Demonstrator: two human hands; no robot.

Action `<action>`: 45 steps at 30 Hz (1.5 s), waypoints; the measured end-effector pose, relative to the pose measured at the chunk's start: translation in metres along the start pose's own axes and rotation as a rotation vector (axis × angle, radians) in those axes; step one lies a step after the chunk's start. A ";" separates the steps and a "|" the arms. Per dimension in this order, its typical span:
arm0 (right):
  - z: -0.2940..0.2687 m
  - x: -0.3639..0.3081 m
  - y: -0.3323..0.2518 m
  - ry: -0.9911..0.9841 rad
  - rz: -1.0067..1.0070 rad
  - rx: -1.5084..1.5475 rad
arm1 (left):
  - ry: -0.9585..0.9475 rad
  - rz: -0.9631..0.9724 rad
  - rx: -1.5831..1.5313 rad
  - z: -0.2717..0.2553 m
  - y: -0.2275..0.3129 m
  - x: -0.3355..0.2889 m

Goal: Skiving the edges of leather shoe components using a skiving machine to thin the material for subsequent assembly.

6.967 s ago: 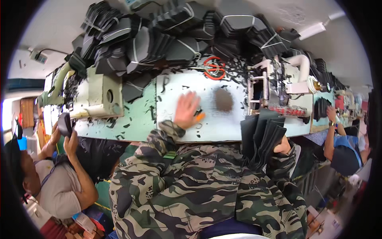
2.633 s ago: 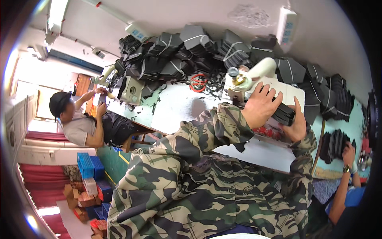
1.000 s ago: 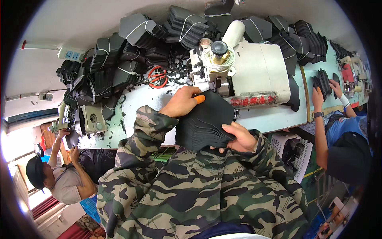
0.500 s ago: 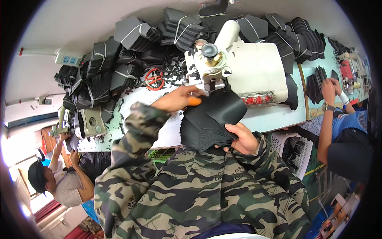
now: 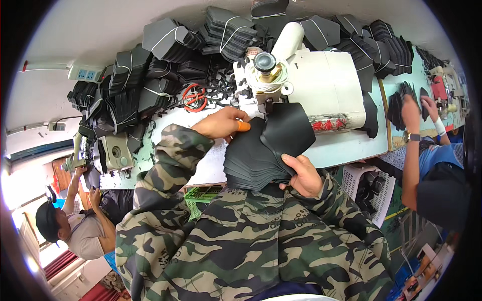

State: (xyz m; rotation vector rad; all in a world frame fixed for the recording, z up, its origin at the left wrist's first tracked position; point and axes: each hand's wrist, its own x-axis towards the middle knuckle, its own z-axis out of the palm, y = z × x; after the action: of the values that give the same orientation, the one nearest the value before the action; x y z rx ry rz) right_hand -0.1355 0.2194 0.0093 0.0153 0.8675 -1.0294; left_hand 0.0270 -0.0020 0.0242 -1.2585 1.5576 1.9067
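Note:
A fanned stack of black leather-like pieces (image 5: 249, 163) lies under the head of a cream-coloured machine (image 5: 326, 83). On its right, one smooth black leather-like piece (image 5: 288, 131) rises with its top edge by the machine head. The thumb of my right hand (image 5: 304, 176) is pressed on this piece's lower right corner, fingers curled underneath. My left hand (image 5: 225, 124) has its fingers curled on the stack's upper left edge, beside the machine head; an orange cover sits on one finger. Its thumb is hidden. The machine's working point is mostly covered by the piece.
Banded bundles of black pieces (image 5: 228, 35) line the back of the white table (image 5: 201, 168). Orange-handled scissors (image 5: 195, 98) lie among black scraps. A white basket (image 5: 382, 193) stands below at right. Co-workers sit at machines on both sides, one with a watch (image 5: 413, 137).
The smooth black piece has turned more upright, its edge now higher beside the machine head. The stack and my left hand have shifted slightly left. The right co-worker's hands have moved apart.

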 end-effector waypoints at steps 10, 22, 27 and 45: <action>-0.001 -0.007 0.005 0.053 -0.034 0.099 | -0.106 -0.013 0.115 -0.004 0.011 -0.008; 0.009 -0.004 0.004 0.028 0.035 0.093 | 0.203 0.309 0.428 0.011 0.011 0.026; 0.004 -0.005 0.010 0.081 -0.005 0.109 | -0.004 0.070 0.197 0.004 0.005 0.001; 0.009 -0.002 0.003 0.035 -0.050 0.101 | 0.248 0.418 0.388 0.011 -0.006 0.038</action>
State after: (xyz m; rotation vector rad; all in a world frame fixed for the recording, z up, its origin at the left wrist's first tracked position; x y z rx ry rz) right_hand -0.1286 0.2190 0.0158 0.0973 0.8507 -1.1217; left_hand 0.0066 0.0008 -0.0106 -1.0884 2.3383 1.5871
